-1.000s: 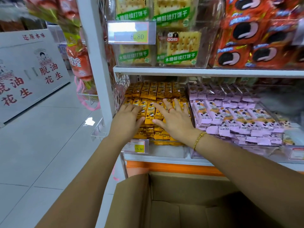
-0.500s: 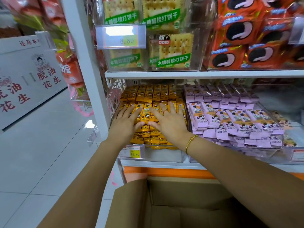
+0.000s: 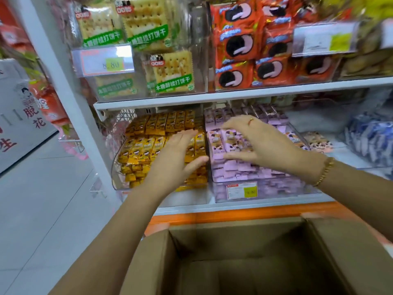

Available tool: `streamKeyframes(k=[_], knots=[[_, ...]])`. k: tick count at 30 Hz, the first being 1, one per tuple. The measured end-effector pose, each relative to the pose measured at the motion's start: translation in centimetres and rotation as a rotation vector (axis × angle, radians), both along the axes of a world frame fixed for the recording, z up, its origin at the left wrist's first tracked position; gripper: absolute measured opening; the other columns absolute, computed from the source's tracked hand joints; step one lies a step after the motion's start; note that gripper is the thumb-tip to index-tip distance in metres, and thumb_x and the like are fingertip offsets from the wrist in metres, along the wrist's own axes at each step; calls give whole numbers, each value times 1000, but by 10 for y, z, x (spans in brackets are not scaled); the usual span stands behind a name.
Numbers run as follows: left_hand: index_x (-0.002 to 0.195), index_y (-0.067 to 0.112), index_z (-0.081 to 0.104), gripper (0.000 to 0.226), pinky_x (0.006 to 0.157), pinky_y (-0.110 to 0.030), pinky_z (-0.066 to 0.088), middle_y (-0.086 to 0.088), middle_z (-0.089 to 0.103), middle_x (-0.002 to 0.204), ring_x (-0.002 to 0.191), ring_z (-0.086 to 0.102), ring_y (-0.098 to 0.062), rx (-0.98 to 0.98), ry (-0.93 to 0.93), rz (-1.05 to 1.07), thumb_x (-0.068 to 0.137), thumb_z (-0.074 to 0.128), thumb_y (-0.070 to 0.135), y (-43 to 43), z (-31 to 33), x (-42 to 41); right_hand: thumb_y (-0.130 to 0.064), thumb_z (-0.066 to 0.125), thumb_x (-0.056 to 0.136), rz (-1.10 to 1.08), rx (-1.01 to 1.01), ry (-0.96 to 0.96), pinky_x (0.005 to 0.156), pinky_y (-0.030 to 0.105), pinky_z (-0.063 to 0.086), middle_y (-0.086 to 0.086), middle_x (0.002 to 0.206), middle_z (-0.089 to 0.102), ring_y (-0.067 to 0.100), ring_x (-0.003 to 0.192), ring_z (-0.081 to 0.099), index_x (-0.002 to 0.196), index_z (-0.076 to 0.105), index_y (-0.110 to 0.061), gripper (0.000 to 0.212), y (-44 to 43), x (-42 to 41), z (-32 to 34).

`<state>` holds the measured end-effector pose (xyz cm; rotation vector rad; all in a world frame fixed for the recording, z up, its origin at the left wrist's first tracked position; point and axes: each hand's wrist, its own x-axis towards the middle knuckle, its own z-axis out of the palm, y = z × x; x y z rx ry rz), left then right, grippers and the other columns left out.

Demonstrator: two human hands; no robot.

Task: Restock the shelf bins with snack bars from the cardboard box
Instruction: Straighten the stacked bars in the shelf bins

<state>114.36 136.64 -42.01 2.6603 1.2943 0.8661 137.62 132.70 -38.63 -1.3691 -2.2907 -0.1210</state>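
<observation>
above the cardboard box [image 3: 157, 265], my left hand [image 3: 176, 160] and right hand [image 3: 263, 145] hang spread and empty over the binned snack bars [image 3: 146, 145]; levelling them, i judge, next a downward reach for more.

2 hands [image 3: 176, 158] [image 3: 262, 145], 1 cardbd box [image 3: 234, 239]

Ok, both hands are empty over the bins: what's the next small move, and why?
Probably lower the right hand onto the pink bars and straighten them: it hovers open over them, their front rows lie uneven, and the visible part of the cardboard box shows no bars.
</observation>
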Motion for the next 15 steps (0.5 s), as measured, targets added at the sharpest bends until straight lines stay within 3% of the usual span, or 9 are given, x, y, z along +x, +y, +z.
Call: streamKeyframes(k=[3,6,9,12,15], knots=[[144,19,35,81,109,-25,23,-2,39,146,133,34,-19,-3,98,-98,77,64,55,-1,-1,39,-75,56,65,-152,-222,-59,114,39,29,3,153,26,20,140,25,148,23,-36,97,4,66,-11],[146,23,29,97,111,-35,25,-2,34,149,136,30,-22,-2,241,-70,67,68,64,10,-7,65,-74,58,68,-202,-414,-236,116,41,21,-1,159,7,21,146,10,144,3,-54,95,9,108,-33],[149,30,18,103,115,-40,21,-1,20,156,142,19,-24,-10,385,-14,66,60,73,20,-12,77,-88,34,69,-165,-378,-400,117,40,16,-3,160,4,21,147,7,138,-8,-64,84,16,119,-49],[148,38,17,103,117,-45,20,2,12,158,145,9,-22,-127,296,-40,61,51,80,23,-15,83,-95,2,62,-137,-301,-430,118,44,11,-5,160,5,24,147,4,128,-20,-71,73,18,115,-55],[146,43,21,98,115,-42,20,5,11,158,146,6,-20,-146,253,-30,59,50,79,26,-19,88,-91,-4,64,-139,-241,-450,118,44,8,-5,161,5,25,148,4,129,-22,-67,72,18,114,-61]])
